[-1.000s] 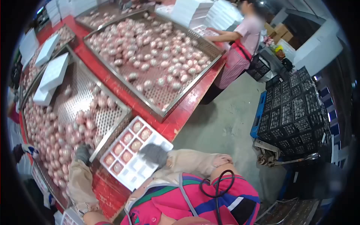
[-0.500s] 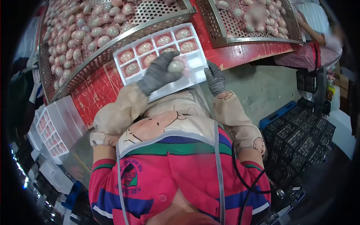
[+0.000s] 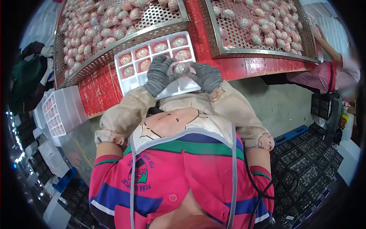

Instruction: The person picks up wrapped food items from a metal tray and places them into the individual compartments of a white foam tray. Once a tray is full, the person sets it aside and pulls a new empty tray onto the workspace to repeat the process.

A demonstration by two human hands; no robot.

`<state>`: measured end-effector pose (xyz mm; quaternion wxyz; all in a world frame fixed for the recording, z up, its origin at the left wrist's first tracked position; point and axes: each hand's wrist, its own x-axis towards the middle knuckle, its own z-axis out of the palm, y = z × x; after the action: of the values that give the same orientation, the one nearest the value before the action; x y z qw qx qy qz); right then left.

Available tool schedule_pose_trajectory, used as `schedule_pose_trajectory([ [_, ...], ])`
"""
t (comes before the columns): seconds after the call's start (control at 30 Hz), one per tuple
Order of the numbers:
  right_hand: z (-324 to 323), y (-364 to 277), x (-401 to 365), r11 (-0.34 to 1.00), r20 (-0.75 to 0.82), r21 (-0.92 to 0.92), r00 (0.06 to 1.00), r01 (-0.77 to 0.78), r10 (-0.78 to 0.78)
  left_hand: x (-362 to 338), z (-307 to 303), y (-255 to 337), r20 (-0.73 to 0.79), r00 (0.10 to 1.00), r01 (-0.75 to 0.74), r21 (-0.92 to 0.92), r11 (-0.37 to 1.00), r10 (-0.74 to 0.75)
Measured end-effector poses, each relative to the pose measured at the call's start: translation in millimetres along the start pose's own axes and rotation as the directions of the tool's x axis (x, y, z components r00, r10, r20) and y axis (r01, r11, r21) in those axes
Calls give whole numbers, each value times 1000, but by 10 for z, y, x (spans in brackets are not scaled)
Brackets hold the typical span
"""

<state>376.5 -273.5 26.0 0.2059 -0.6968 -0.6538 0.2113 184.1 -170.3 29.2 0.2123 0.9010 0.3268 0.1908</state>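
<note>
A pale egg in clear plastic wrap is held between my two grey-gloved hands, over the near part of a white compartment tray. My left hand grips the egg from its left side, fingers curled above the tray. On the other side, my right hand pinches the wrap and the egg's right edge. Similar wrapped eggs, such as one at the tray's far corner, fill the back compartments. Part of the middle row is hidden behind my left hand. Bare white compartments show along the near edge.
Two perforated metal bins of wrapped eggs stand on the scratched red table. Stacked white trays are at the left. Other people work at both sides. Black crates sit on the floor at right.
My right hand has left the tray's right edge and come to the egg, meeting my left hand. The egg is now between both hands. The view has shifted slightly.
</note>
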Motion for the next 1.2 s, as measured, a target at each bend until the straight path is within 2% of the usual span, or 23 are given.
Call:
schedule_pose_trajectory([
  [0.03,6,-12,70,998,153,-60,988,-23,32,-24,-5,-116,1,1000,6,7,1000,-6],
  [0.1,24,-22,182,993,230,-114,972,-26,52,-23,54,-277,247,967,-16,-173,985,59],
  [0.17,-38,-17,268,975,362,-224,928,-2,85,4,120,-259,241,968,-42,-124,991,71],
  [0.27,29,79,280,966,342,-247,940,78,12,146,51,-119,438,899,4,28,1000,-16],
  [0.3,34,35,253,957,364,-275,931,90,17,177,15,-48,426,904,5,25,1000,-15],
  [0.37,12,1,269,942,365,-316,931,110,14,336,-45,23,598,785,58,189,980,-162],
  [0.43,29,29,284,913,378,-379,926,153,2,377,76,-152,578,805,-9,240,971,-136],
  [0.5,-1,4,316,915,433,-366,901,172,4,387,92,-299,525,848,-94,14,995,73],
  [0.53,54,34,317,917,427,-341,903,209,-47,487,24,-212,645,764,-104,98,990,16],
  [0.63,95,43,251,913,388,-327,915,246,-108,457,-8,-111,621,783,-186,200,962,22],
  [0.67,130,82,238,913,329,-325,935,246,-134,366,-4,-169,562,813,-270,130,954,153],
  [0.7,218,162,247,918,332,-289,928,271,-170,362,-89,125,478,878,-155,357,921,-37],
  [0.73,140,127,211,929,300,-267,938,257,-173,383,-51,25,596,792,-347,261,901,132],
  [0.77,238,155,211,915,281,-319,947,246,-157,388,-131,236,560,828,-292,388,874,28],
  [0.8,212,100,237,909,272,-347,952,232,-139,363,-47,147,540,830,-340,294,894,138],
  [0.83,190,108,228,897,205,-322,948,302,-245,337,65,-35,516,824,-383,201,902,235],
  [0.9,5,27,241,909,277,-286,934,305,-226,338,279,-199,585,792,-422,312,851,178],
  [0.93,-186,-73,261,954,311,-157,930,255,-197,433,268,-178,582,784,-457,301,837,218],
  [1.0,-118,-24,315,984,413,-60,902,166,-127,592,198,-80,764,620,-481,193,855,176],
  [1.03,-236,-88,354,992,497,38,859,121,-124,663,154,3,763,616,-501,187,845,197],
  [1.1,86,-13,329,991,410,-38,906,130,-103,751,46,137,819,559,-513,220,830,129],
  [1.13,52,-39,320,983,337,-111,936,145,-100,728,98,41,785,585,-544,192,817,205],
  [1.2,-169,-156,245,993,321,-39,943,107,-89,635,284,-94,786,597,-599,303,742,161],
])
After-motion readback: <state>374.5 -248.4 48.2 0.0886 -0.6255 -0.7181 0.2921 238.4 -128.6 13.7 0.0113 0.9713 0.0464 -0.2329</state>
